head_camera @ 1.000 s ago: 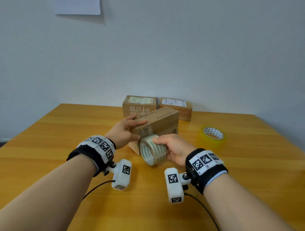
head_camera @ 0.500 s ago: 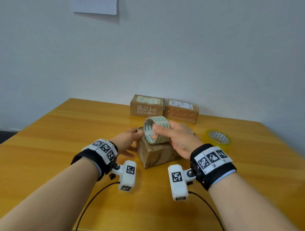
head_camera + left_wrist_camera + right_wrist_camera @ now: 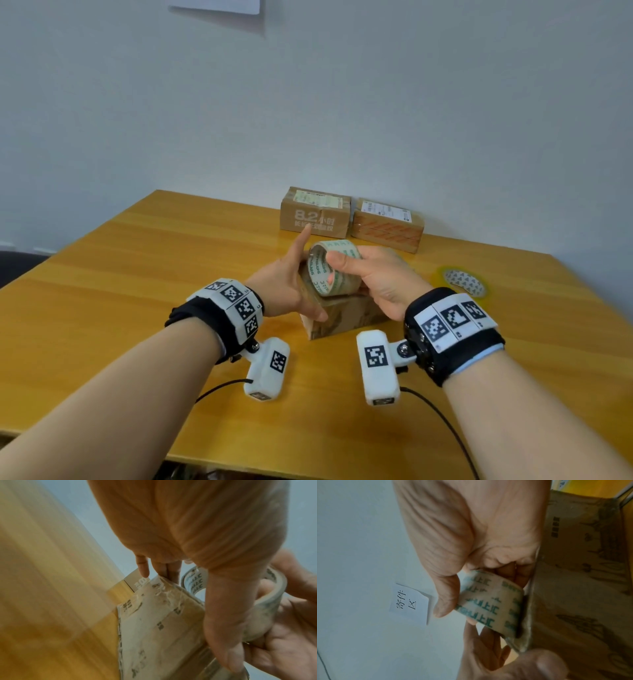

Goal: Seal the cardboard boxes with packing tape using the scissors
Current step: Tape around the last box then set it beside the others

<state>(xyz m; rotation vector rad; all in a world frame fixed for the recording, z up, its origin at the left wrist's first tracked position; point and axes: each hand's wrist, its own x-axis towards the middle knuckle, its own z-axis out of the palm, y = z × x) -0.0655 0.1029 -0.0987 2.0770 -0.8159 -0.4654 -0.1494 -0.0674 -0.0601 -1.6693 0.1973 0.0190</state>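
Observation:
A small brown cardboard box stands on the table in front of me. On top of it my right hand grips a roll of clear packing tape printed in green, thumb over the outer face. My left hand lies with straight fingers against the box's left side, beside the roll. In the left wrist view the box shows wrinkled tape on its face, with the roll to its right. The right wrist view shows the thumb on the roll beside the box. No scissors are in view.
Two more cardboard boxes with labels stand at the back by the wall. A yellow tape roll lies flat to the right. The wooden table ends near my forearms. A paper note hangs on the wall.
My right hand has lifted the tape roll from the box's front end up onto its top. My left hand has left the box's top and now lies straight-fingered against its left side.

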